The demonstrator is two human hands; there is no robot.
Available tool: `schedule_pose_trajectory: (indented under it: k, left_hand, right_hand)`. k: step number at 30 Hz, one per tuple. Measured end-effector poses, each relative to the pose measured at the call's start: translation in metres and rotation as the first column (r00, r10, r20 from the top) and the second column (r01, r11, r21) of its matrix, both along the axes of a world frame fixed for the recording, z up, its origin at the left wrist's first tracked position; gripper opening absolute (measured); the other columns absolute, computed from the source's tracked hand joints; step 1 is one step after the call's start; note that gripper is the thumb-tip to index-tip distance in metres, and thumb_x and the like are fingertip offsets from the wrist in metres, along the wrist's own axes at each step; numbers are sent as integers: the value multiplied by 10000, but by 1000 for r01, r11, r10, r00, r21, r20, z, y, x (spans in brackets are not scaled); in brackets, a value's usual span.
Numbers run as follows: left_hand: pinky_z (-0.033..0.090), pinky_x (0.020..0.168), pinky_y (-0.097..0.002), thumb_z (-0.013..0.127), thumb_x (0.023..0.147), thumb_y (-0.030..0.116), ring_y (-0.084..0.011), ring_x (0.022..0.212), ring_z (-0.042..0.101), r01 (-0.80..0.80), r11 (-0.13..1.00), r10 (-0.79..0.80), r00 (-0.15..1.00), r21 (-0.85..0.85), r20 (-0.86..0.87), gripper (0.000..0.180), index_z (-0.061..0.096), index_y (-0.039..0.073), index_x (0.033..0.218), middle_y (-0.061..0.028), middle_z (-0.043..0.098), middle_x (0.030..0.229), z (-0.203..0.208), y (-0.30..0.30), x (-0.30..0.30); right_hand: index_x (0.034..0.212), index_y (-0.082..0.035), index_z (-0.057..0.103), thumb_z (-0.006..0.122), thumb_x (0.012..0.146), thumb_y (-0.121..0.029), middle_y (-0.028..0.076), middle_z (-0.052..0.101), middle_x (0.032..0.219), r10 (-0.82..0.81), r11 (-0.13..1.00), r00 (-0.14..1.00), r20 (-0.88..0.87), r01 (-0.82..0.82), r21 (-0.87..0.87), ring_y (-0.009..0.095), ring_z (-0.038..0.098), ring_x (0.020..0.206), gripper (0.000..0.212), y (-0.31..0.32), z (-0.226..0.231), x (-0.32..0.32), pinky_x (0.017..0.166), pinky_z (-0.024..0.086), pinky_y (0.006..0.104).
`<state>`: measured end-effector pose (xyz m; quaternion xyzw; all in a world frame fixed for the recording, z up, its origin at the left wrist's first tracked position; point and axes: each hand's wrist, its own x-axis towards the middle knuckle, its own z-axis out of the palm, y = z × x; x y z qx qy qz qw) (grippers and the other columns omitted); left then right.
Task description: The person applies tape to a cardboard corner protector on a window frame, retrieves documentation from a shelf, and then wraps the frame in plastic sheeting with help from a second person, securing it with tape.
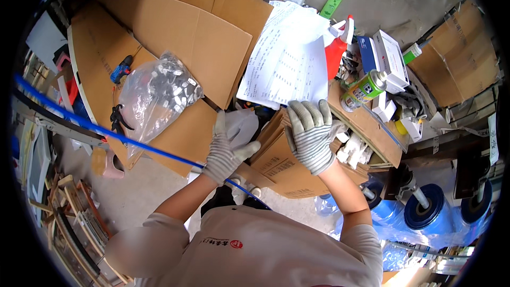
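Both of my hands wear grey-white striped work gloves. My left hand (226, 154) is open, its thumb spread away from the raised fingers. It is beside a grey-white plastic bag (239, 127) and the edge of a large cardboard sheet. A dark strip (211, 104) ends near its fingertips; whether they touch is unclear. My right hand (309, 135) is open too, fingers stretched upward over a stack of folded cardboard boxes (281, 165). Its fingertips lie close to the lower edge of printed paper sheets (287, 56). I see nothing held in either hand.
A clear bag of metal pieces (170, 85) and a blue power tool (122, 69) lie on cardboard. A blue hose (143, 148) crosses by my left wrist. Rightward are a spray can (364, 91), red spray bottle (336, 53) and blue film rolls (425, 207).
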<state>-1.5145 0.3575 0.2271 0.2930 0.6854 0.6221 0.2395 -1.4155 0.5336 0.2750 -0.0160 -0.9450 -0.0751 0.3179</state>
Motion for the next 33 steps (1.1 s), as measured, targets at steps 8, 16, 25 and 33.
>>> schedule_pose_trajectory:
  k: [8,16,25,33]
  left_hand:
    - [390,908,-336,682,650,157,-315,1128,427,-16,1000,10,870,-7,-493,601,462,56,1201,-209,425,1206,-7,16,-39]
    - [472,729,-324,562,733,226,-272,856,600,606,783,-606,696,-137,-385,404,575,9,1073,-172,605,953,-9,5,-11]
    - [419,788,-393,661,745,255,-306,849,530,920,260,-762,8,-294,-648,471,530,16,1129,-166,579,913,-1,23,48]
    - [402,904,-325,684,748,265,-281,1067,511,927,13,-999,-6,-375,-50,677,351,53,1298,-184,519,1163,-16,1,111]
  right_hand:
    - [952,-89,607,554,657,-155,23,577,1068,174,970,985,0,-171,173,149,539,975,306,-36,14,41,924,329,485]
    - [1121,-43,499,575,785,-221,134,558,1013,178,935,939,-293,-254,-245,255,548,895,387,-55,15,106,905,371,426]
    - [1063,-84,512,579,753,-303,117,538,865,-329,544,890,316,452,-707,318,537,797,385,-174,-66,220,686,416,400]
    - [864,-34,534,534,761,-214,123,552,801,-613,384,783,108,415,-825,331,528,771,207,-260,-22,269,671,425,402]
